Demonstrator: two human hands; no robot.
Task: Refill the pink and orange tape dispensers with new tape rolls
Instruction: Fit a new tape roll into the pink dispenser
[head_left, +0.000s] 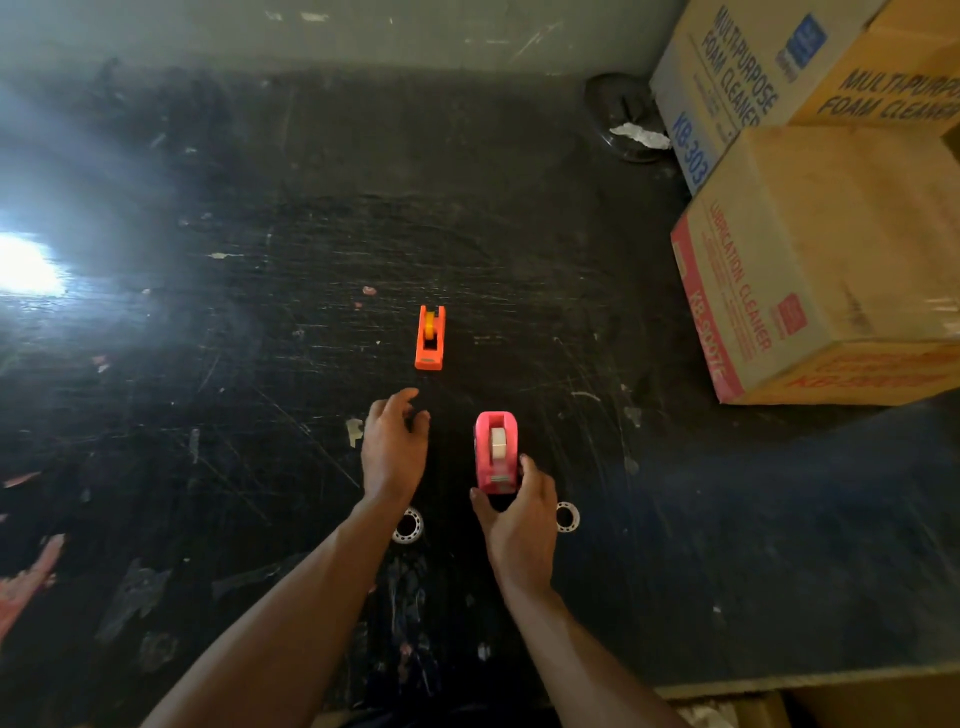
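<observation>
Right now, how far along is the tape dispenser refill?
Both look loaded: the orange dispenser stands alone holding a yellowish roll, and the pink dispenser holds a white roll. The right hand grips the pink one's near end; the left hand hovers open. Two white rings lie on the table, probably spent cores to clear.

A: What carries the scene?
B: A black, scuffed surface (260, 415), streaked with pale scratches and paint flecks, meeting a grey wall (363, 31) at the far edge.

A: And the light?
B: A strong white glare (26, 265) falls on the left side, washing out that area.

A: The right side?
B: Stacked cardboard boxes (821, 260) printed "Multipurpose Foam Cleaner" and "Lubrication Cleaner"; beside them, near the wall, a dark round object (621, 117) bearing a white scrap.
</observation>
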